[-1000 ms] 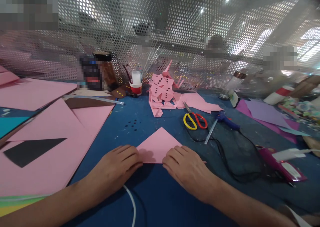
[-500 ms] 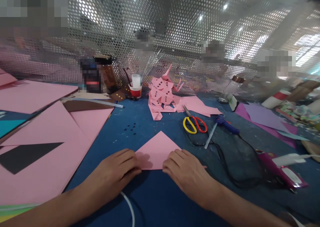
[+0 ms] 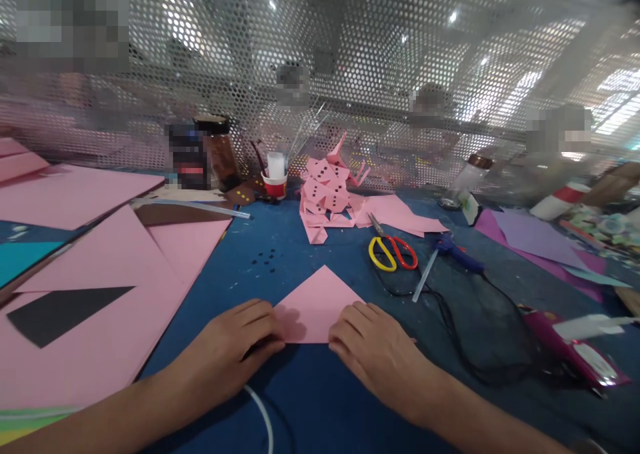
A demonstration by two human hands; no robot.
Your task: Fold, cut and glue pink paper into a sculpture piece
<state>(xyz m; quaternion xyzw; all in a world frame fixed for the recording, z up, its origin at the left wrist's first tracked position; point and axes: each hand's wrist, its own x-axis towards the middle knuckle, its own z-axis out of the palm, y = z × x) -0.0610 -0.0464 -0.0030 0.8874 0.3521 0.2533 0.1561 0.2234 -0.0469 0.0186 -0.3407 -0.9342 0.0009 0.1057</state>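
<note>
A triangle of pink paper (image 3: pixel 315 307) lies on the blue table, its peak pointing away from me and its straight edge nearest. My left hand (image 3: pixel 245 337) grips the left corner, fingers curled over it. At the right corner my right hand (image 3: pixel 367 347) pinches the paper the same way. Both corners are hidden under the fingers. Beyond the peak are several small black paper dots (image 3: pixel 263 261) and a pink folded-paper figure (image 3: pixel 325 194) marked with black dots. Scissors (image 3: pixel 393 251) with yellow and red handles lie to the right of the peak.
Right of the scissors lie a blue glue gun (image 3: pixel 460 255) and its black cord. Pink sheets (image 3: pixel 100 354) cover the left side, with a black paper piece (image 3: pixel 70 311) on top. A red-and-white cup (image 3: pixel 275 186) stands near the perforated metal screen (image 3: pixel 350 61).
The view has shifted slightly, so everything sits a little farther right and lower. Both hands keep their hold on the paper's corners.
</note>
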